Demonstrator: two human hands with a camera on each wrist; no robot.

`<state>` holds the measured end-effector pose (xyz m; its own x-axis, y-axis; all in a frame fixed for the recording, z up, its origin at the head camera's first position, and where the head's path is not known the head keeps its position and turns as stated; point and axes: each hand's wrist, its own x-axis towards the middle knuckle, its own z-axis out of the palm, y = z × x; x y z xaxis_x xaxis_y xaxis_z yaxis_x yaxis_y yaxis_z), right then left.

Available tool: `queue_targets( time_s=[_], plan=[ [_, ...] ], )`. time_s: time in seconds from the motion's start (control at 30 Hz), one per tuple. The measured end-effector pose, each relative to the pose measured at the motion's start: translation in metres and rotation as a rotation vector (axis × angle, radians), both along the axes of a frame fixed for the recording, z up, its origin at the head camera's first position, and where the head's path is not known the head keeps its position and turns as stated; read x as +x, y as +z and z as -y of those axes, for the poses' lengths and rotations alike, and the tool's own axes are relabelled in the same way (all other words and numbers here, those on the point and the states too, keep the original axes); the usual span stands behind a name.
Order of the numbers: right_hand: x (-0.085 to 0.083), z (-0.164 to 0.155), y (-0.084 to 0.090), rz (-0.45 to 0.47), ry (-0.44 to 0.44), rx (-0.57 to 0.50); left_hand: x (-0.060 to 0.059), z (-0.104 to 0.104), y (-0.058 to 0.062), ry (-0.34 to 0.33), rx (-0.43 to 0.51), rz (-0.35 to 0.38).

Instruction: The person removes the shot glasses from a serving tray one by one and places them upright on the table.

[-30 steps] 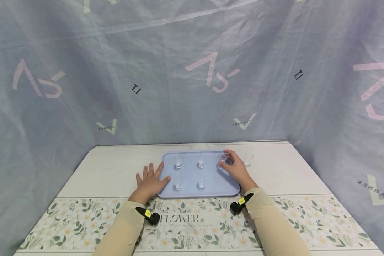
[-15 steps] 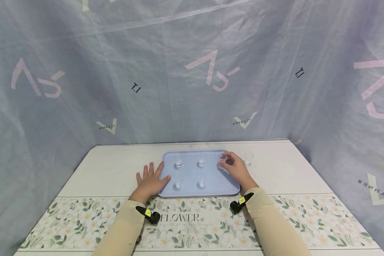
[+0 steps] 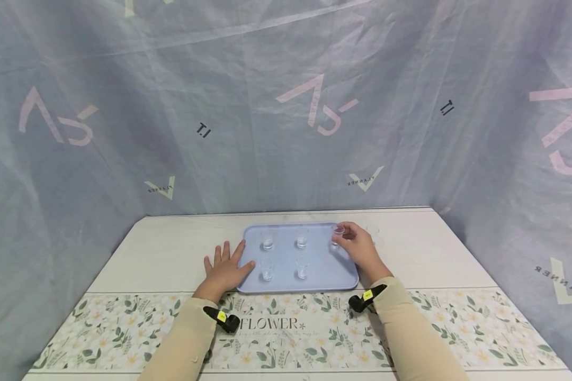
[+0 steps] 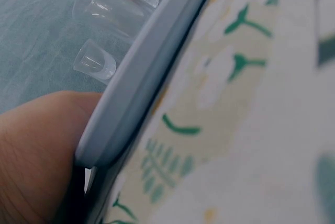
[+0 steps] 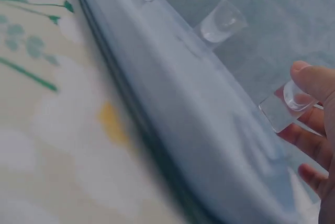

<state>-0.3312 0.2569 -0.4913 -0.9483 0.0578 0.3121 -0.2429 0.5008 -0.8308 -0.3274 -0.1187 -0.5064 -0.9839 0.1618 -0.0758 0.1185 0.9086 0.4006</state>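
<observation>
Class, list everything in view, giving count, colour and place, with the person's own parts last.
Tray: 1, light blue, on the tablecloth
Standing shot glasses: 4, clear, two rows on the tray
Held shot glass: 1, clear, at the tray's back right
Outer shot glass: 1, clear, right of the tray, partly hidden
Tablecloth: 1, white with floral band, under the tray
Curtain: grey-blue with printed letters, behind and both sides
Wrist cameras: 2, black, one per wrist
Sleeves: 2, beige, on forearms
Left hand: 1, bare, at the tray's left edge
Right hand: 1, bare, pinching the held shot glass
</observation>
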Motion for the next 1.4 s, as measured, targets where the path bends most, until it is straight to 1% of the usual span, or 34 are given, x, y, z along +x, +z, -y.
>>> queue_targets(
  time_s=[0.13,0.27,0.37,0.47,0.6,0.7,0.8,1.13,1.3,1.4],
  plan=[
    [0.002,-0.006,0.012,-0.019,-0.023,0.026,0.000,0.001,-0.001,0.002,0.001,0.000],
    [0.005,-0.014,0.026,-0.060,-0.055,0.041,-0.005,0.003,-0.008,0.001,0.001,0.014],
    [0.008,-0.020,0.037,-0.084,-0.076,0.040,-0.007,0.005,-0.011,-0.003,0.004,0.017],
    [0.010,-0.027,0.045,-0.088,-0.095,0.020,-0.006,0.005,-0.011,-0.005,0.006,0.011],
    [0.012,-0.037,0.052,-0.098,-0.114,-0.012,-0.001,0.004,-0.004,-0.007,0.012,0.009],
    [0.014,-0.045,0.054,-0.096,-0.131,-0.032,0.003,0.003,0.002,-0.007,0.006,0.008],
    [0.016,-0.054,0.055,-0.079,-0.157,-0.041,0.004,0.002,0.003,-0.007,-0.004,0.008],
    [0.021,-0.079,0.055,-0.050,-0.267,-0.076,0.003,0.000,0.003,-0.005,0.008,0.006],
    [0.021,-0.089,0.050,-0.045,-0.306,-0.081,0.002,-0.001,0.003,-0.004,0.017,0.001],
    [0.020,-0.093,0.044,-0.038,-0.324,-0.068,0.002,-0.001,0.001,-0.006,0.024,-0.002]
  ],
)
